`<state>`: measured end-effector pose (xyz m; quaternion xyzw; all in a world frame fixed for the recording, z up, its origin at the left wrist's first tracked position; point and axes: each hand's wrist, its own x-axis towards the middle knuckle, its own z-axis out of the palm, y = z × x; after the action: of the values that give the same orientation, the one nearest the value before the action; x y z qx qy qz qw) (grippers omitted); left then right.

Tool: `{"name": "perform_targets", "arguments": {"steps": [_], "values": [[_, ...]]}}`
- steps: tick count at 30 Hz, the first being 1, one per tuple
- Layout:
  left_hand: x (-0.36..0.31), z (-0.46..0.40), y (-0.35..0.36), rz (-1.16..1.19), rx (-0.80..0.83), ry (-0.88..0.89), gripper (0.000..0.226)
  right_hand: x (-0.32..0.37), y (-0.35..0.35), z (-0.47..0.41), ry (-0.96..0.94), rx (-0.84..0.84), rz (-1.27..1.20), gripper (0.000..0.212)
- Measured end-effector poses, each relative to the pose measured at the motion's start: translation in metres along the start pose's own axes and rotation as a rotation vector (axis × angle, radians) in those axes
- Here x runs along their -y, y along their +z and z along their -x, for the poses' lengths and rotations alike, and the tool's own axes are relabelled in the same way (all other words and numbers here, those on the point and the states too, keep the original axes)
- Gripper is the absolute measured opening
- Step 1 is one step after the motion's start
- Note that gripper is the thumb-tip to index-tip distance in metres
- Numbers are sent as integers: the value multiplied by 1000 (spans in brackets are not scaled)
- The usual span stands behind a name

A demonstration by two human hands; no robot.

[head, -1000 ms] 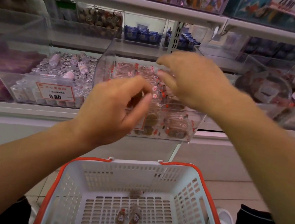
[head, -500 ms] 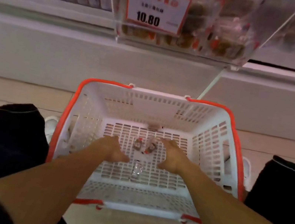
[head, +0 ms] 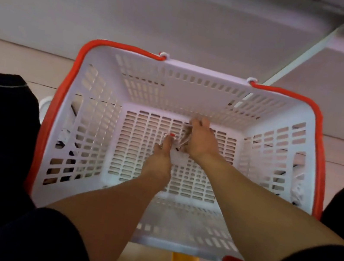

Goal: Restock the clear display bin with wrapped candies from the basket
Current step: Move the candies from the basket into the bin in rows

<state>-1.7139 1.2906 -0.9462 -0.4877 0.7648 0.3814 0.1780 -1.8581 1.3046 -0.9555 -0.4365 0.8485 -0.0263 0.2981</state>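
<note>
Basket [head: 99, 68] on pale tiled floor [head: 15, 56]; both hands' fingers [head: 168, 141] pinch wrapped candies [head: 184, 138] inside

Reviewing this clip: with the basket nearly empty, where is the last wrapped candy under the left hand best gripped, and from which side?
By its loose wrapper end, from straight above. The wrapped candy seems to lie flat on the slotted floor of the basket, whose tall walls block any sideways approach. The left hand already pinches there; the right hand holds others.
</note>
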Motion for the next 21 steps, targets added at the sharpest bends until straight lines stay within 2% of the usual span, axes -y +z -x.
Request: {"name": "perform_targets", "arguments": {"steps": [2,3,6,8,12,18,21], "values": [[4,-6,-4,18,-61,36,95,-5,-2,0,-12,-11,-16,59],[6,-10,-6,25,-97,46,96,-7,-1,1,-20,-8,-21,58],[9,-26,-14,45,-148,62,100,-13,4,5,-70,38,-25,75],[9,-36,-18,57,-112,80,98,-15,10,9,-104,38,-41,76],[6,-49,-20,-10,-58,149,71,-17,9,9,-117,-34,-47,55],[2,-51,-16,-100,-161,98,47,-23,7,9,-19,-18,-41,65],[3,-53,-13,-199,-174,81,46,-24,14,12,-16,-59,-20,57]]}}
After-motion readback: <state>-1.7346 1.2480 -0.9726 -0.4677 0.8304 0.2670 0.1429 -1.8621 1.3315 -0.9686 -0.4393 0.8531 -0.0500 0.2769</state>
